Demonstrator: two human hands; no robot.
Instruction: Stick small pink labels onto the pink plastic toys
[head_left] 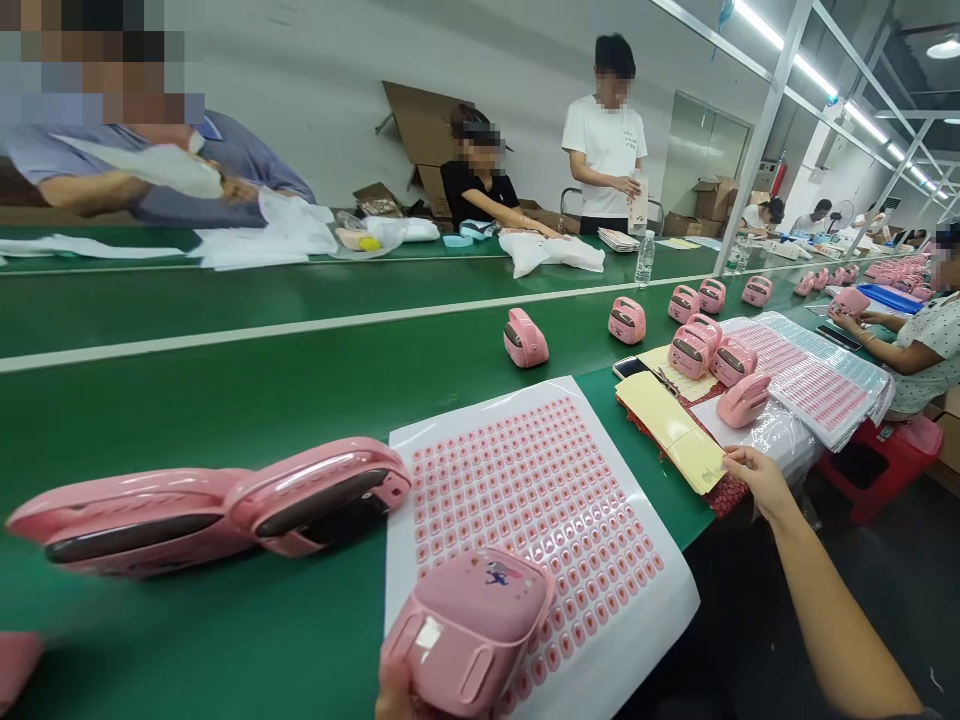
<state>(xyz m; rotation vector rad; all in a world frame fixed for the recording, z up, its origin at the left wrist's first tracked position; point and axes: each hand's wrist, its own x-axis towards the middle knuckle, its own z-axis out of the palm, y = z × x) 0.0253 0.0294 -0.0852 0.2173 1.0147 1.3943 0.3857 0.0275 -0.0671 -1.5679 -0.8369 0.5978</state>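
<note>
My left hand (394, 688) grips a pink plastic device (469, 630) at the bottom edge, its rounded top bearing a small printed picture. The device is over a white sheet of small pink stickers (517, 480) on the bench. Off to the right, my right hand (757, 480) pinches the near corner of a yellow paper (675, 430), which lies on a red patterned cloth (729, 497). On the left, two pink devices with dark windows (319, 495) lie end to end, blurred and stretched by the lens.
Several similar pink devices (626, 320) stand along the green bench (330, 390). A phone (628, 368) and more sticker sheets (806, 380) lie at right. Co-workers sit and stand across the bench; another person (915, 350) holds a device. A water bottle (645, 258) stands opposite.
</note>
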